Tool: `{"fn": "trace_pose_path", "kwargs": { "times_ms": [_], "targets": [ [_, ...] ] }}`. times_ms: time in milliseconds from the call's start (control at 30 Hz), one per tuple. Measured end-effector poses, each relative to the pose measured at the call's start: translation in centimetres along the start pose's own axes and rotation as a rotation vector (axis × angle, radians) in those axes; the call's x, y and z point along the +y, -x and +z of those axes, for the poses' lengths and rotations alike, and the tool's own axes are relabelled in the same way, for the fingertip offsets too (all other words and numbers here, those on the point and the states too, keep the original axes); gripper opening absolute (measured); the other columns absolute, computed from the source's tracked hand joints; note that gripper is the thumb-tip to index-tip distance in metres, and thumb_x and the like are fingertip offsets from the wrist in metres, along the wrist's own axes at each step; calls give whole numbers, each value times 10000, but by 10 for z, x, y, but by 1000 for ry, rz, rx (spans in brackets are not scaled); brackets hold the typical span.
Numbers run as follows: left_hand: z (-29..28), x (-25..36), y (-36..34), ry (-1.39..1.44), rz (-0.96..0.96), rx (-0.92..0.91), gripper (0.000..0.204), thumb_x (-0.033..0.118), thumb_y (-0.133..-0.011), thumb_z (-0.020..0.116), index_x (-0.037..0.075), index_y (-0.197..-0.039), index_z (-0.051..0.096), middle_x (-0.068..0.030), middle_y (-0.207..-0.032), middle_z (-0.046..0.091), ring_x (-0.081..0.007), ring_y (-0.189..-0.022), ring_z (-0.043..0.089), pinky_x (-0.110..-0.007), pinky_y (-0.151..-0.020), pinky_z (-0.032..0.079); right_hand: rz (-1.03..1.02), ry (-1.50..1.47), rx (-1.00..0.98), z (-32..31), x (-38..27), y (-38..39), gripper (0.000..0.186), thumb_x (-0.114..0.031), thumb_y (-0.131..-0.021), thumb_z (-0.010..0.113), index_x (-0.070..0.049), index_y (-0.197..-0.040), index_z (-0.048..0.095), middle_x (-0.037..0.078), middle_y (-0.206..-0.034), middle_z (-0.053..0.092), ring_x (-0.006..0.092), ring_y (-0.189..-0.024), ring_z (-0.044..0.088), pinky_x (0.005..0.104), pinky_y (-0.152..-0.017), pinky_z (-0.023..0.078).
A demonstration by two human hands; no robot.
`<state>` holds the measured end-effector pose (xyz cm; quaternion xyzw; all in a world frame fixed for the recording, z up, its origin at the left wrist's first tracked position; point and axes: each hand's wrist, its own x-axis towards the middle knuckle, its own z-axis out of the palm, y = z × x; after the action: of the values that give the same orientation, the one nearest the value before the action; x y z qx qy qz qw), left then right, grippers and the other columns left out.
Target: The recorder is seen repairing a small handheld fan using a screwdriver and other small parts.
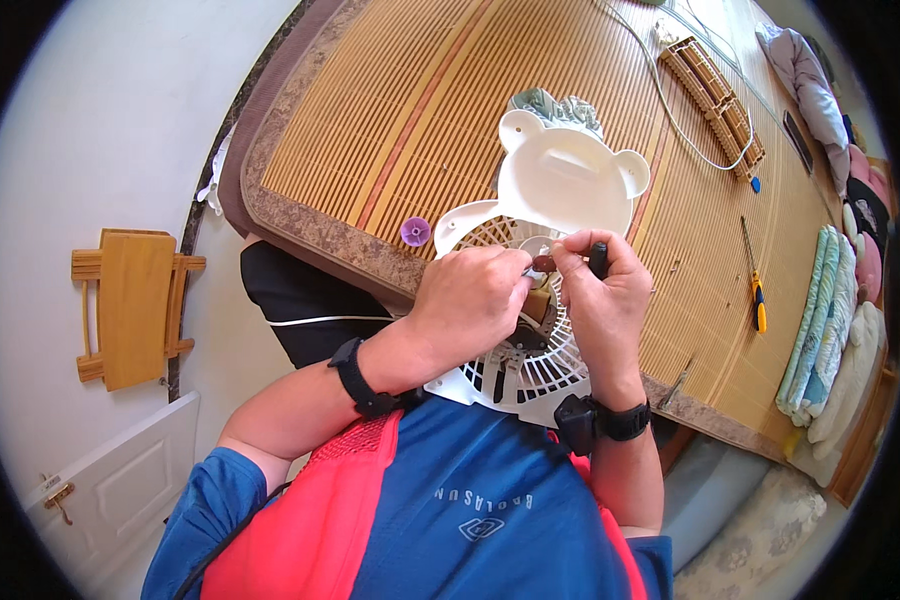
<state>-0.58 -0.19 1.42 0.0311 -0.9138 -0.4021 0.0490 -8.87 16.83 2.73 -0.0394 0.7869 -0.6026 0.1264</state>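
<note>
A white plastic fan housing with two round ear shapes lies before me, its slotted round grille nearest my body. Above the grille my two hands come close together. My right hand is closed on a tool with a black handle; its working end is hidden. My left hand pinches by its fingertips at a small reddish-brown part, and I cannot make out exactly what it grips. Beneath my hands a dark motor shows inside the grille. A small purple knob rests left of the housing.
A yellow-and-black screwdriver lies on the bamboo mat to the right. Farther back are a brown slatted plastic piece with a white cord and a dark phone. Folded cloths line the right side. A wooden stool stands left.
</note>
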Motion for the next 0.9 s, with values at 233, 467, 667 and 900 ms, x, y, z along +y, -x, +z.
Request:
{"fn": "trace_pose_path", "kwargs": {
  "times_ms": [233,467,667,900],
  "targets": [
    [0,-1,2,7,-12,33,121,110,-1041,747,14,-1103,788,-236,-964,797,-458,-912,786,-569,-804,615,-31,122,-56,-3,-4,0,80,-9,-1043,822,19,-1085,761,66,-935,825,123,-894,811,293,-775,616],
    [-3,3,2,25,-57,-20,137,111,-1074,740,-2,-1126,797,-246,-963,811,-446,-898,806,-533,-801,626,-119,140,-168,-9,5,-3,100,-51,-1076,768,32,-1130,775,110,-964,846,201,-897,829,354,-826,632],
    [-10,9,3,94,-115,-11,174,93,-1064,759,-20,-1175,835,-225,-1002,844,-369,-885,843,-449,-787,638,-41,108,-216,-9,22,-9,160,-109,-1095,756,39,-1148,784,125,-949,845,201,-906,816,363,-838,626],
    [-10,9,4,113,-123,-17,165,98,-1055,775,-19,-1154,836,-219,-969,847,-344,-853,843,-441,-777,639,70,80,-231,-9,23,-8,165,-106,-1115,751,47,-1173,775,124,-960,841,187,-899,799,357,-850,621]
  ]
}}
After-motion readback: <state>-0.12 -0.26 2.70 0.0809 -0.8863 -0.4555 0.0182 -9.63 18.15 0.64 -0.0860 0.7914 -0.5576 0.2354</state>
